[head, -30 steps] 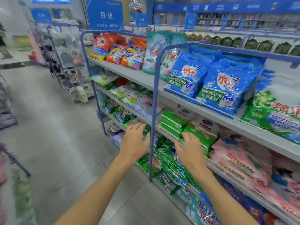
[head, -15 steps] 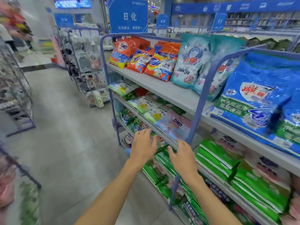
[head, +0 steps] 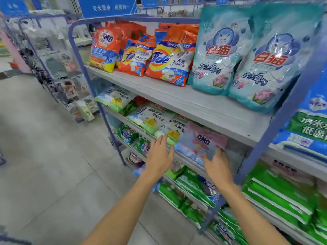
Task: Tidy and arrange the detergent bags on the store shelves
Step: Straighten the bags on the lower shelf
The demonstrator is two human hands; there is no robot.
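A pink and blue OMO detergent bag [head: 200, 142] lies on the second shelf [head: 178, 156] of a blue-framed rack. My right hand [head: 216, 165] touches the bag's lower right corner with straight fingers. My left hand [head: 159, 156] hovers open just left of the bag, in front of white and green bags [head: 150, 121] on the same shelf. On the top shelf [head: 185, 101] stand orange Tide bags [head: 168, 57], an orange OMO bag [head: 104, 48] and two teal bags [head: 247, 59].
Green bags [head: 194, 188] fill the lower shelves. A blue upright post [head: 276, 124] stands right of my right hand, with blue bags [head: 311, 128] beyond it. Another rack of small goods [head: 58, 68] stands at the far left. Grey tiled floor [head: 53, 165] lies to the left.
I have moved left along the rack and closer to it. Both hands have risen from the lower green bags to the second shelf, and my right hand now touches the pink OMO bag.
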